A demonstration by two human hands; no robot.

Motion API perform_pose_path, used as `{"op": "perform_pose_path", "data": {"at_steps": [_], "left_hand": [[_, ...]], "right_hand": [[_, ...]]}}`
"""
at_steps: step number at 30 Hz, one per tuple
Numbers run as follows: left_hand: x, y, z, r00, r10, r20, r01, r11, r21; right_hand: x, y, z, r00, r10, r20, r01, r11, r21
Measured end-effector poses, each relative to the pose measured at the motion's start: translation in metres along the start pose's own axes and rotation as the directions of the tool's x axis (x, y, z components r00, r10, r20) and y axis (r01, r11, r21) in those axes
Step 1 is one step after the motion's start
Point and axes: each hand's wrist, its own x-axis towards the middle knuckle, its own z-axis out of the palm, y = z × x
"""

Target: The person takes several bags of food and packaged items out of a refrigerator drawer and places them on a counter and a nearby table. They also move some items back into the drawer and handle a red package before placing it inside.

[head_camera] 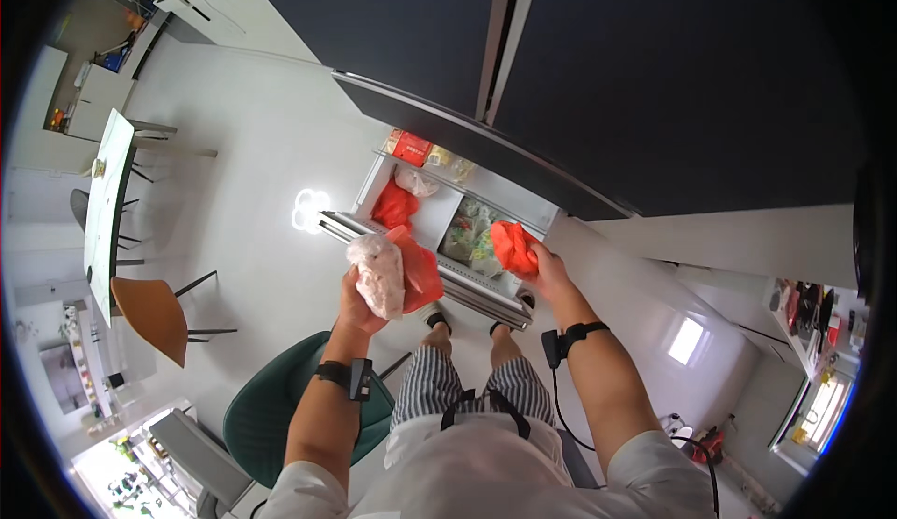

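My left hand [362, 303] holds a frosty, pale pinkish lump in a clear plastic bag [380, 275]. A translucent red plastic bag [419, 270] is against it; whether my fingers grip that too is hidden. In my right hand [552, 272] is a bunched red plastic bag [515, 249]; its contents cannot be seen. Both hands are above the pulled-out freezer drawer [438, 215] of a dark refrigerator [596, 84]. Inside the drawer lie a red bag [395, 204], a whitish bag [416, 182] and, on the right, several clear bags with greenish contents [471, 232]. A red box [411, 147] stands at the back.
A green chair [270, 407] stands close at my left, with an orange-brown chair [151, 316] and a table [108, 211] farther left. A black cable [560, 407] hangs from my right wrist strap. My feet are just before the drawer front.
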Motion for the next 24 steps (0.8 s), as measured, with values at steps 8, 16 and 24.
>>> {"op": "perform_pose_path", "data": {"at_steps": [8,16,24], "left_hand": [[0.097,-0.07,-0.083,0.998,0.029,-0.053,-0.035,0.994,-0.106],[0.178,-0.062,-0.139,0.987,-0.159,0.015,0.16,0.984,-0.083],[0.201,-0.034,-0.155,0.972,-0.231,0.034,0.232,0.972,-0.032]], "right_hand": [[0.148,0.022,-0.02,0.98,-0.159,-0.119,0.125,0.959,-0.253],[0.215,0.042,-0.021,0.986,-0.145,-0.076,0.133,0.979,-0.153],[0.196,0.1,-0.005,0.981,-0.182,-0.061,0.15,0.926,-0.347]]}}
